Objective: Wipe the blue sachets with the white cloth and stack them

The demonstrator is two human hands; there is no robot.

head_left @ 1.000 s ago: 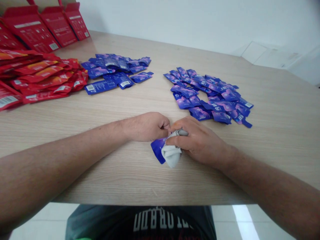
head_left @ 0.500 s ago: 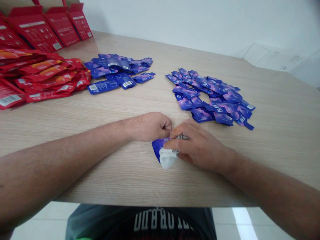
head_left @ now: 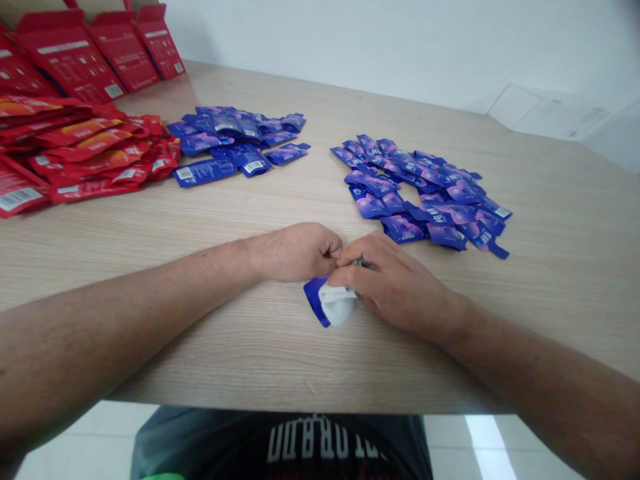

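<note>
One blue sachet (head_left: pixel 313 298) lay pinched between both hands on the wooden table (head_left: pixel 210 347), with only its lower left corner showing. A white wad (head_left: pixel 338 308), soft and crumpled, bulged out just right of the sachet, touching it and partly covering it; whether it sat inside the sachet or only against it could not be told. The left hand (head_left: pixel 295 252) rested on the table just above and left of the sachet, its fingers curled narrow into a loose fist, thumb and fingertips closed on the sachet's upper edge. The right hand (head_left: pixel 395 287) lay right of the sachet, its fingers drawn close together and pressed down on the top of the white wad, gripping it. Beyond the sachet and to its right, well apart, a loose heap of purple sachets (head_left: pixel 425 200) spread over the table. Beyond the sachet and to its left, farther back, lay a second heap of blue sachets (head_left: pixel 235 137), some turned to show barcodes. Far left of the sachet was a pile of red pouches (head_left: pixel 90 150), and behind those, farthest from the sachet, stood open red boxes (head_left: pixel 100 57). Nearer than the sachet, below the table's edge, a dark shirt (head_left: pixel 310 443) with pale lettering showed.
</note>
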